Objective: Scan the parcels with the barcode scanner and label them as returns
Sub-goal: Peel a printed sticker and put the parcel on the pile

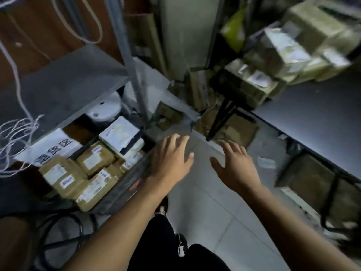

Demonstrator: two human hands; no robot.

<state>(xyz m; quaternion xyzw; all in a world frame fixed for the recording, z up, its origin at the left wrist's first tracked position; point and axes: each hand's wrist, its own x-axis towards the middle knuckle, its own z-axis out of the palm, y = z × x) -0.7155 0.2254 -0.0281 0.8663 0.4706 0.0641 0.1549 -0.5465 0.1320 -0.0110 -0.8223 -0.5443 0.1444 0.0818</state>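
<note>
Legs in dark trousers [172, 249] and two shoes [181, 245] stand on a pale tiled floor [205, 202] at the near edge. Above them two bare forearms reach forward. The left hand [172, 159] and the right hand [234, 165] hover over the floor with fingers spread and relaxed, both released and holding nothing, a gap between them.

Just left of the left hand, a low shelf [64, 75] holds a crowd of brown parcels [78, 177] with white labels, packed side by side and partly overlapping. A white sign [52, 149] with black characters hangs at the shelf's front edge above them, and a white box [119, 133] lies on top of the parcels farther back. A tangle of white cord [17, 133] hangs at the far left.

To the right runs a dark surface [312, 106]. On its far end sits a blurred heap of taped parcels [283, 53] wrapped in shiny film. More cardboard boxes [230, 126] rest on the floor beneath it. No barcode scanner can be made out.
</note>
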